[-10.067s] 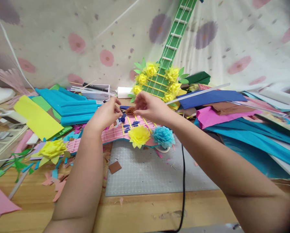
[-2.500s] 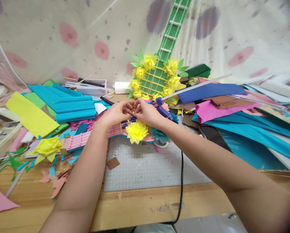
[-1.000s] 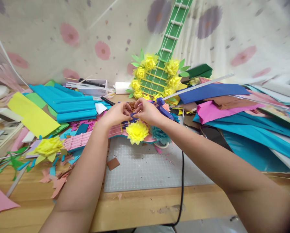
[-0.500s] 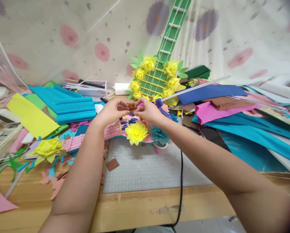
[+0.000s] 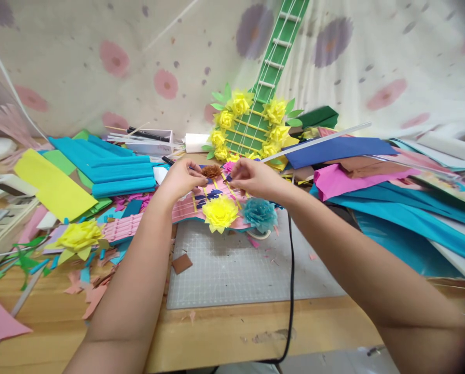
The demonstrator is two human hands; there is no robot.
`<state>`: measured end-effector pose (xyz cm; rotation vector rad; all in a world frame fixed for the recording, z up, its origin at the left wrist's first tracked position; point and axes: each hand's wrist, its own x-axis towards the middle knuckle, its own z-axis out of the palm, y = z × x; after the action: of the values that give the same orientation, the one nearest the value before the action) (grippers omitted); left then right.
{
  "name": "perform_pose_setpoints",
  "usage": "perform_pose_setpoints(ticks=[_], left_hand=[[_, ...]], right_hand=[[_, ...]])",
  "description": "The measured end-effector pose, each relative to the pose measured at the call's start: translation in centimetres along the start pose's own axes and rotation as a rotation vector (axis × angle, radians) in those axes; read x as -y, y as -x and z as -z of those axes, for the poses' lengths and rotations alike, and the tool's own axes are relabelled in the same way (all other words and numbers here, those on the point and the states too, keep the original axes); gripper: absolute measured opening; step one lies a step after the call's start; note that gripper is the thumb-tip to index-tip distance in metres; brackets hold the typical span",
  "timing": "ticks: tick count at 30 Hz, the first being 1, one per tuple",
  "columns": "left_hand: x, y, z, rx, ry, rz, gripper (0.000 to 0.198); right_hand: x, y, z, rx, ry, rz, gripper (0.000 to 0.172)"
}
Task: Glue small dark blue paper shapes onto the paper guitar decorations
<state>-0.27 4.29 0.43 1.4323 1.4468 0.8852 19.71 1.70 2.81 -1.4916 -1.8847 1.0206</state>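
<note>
A small brown paper flower (image 5: pixel 211 170) sits at the far edge of a pink paper guitar (image 5: pixel 178 209) that lies flat on the table. My left hand (image 5: pixel 181 179) is pinched closed at the flower's left side and touches it. My right hand (image 5: pixel 252 179) is a little to the right of the flower with its fingers curled into a pinch; a tiny dark blue bit shows at the fingertips, too small to name. A yellow paper flower (image 5: pixel 219 213) and a blue paper flower (image 5: pixel 259 214) sit on the guitar's near edge.
A green paper guitar (image 5: pixel 258 124) with yellow flowers leans on the curtain behind. A grey cutting mat (image 5: pixel 236 270) lies in front, crossed by a black cable (image 5: pixel 292 291). Sheets of coloured paper (image 5: pixel 115 169) are piled left and right. Scraps and another yellow flower (image 5: pixel 79 236) lie at left.
My right hand has drawn away to the right from the brown flower, uncovering the blue flower. My left hand stays pinched at the brown flower, which now rests lower on the pink guitar.
</note>
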Motion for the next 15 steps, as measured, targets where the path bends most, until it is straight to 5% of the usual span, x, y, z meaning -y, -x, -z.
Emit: perform_pose_setpoints(ticks=[2, 4, 7, 11, 15], left_hand=[[0.2, -0.1, 0.2, -0.008, -0.004, -0.005, 0.034], [0.3, -0.2, 0.3, -0.023, -0.002, -0.001, 0.035], [0.3, -0.3, 0.3, -0.046, 0.012, 0.002, 0.036], [-0.1, -0.1, 0.2, -0.053, 0.0, 0.012, 0.033], [-0.6, 0.3, 0.2, -0.05, -0.018, 0.042, 0.03]], right_hand=[[-0.4, 1.7, 2.6, 0.218, 0.017, -0.026, 0.012], [-1.3, 3.2, 5.1, 0.296, 0.091, -0.036, 0.016], [-3.0, 4.1, 7.5, 0.092, 0.295, -0.121, 0.032], [-4.6, 2.7, 7.1, -0.235, 0.422, -0.071, 0.042], [-5.0, 0.5, 4.9, -0.237, 0.483, 0.029, 0.043]])
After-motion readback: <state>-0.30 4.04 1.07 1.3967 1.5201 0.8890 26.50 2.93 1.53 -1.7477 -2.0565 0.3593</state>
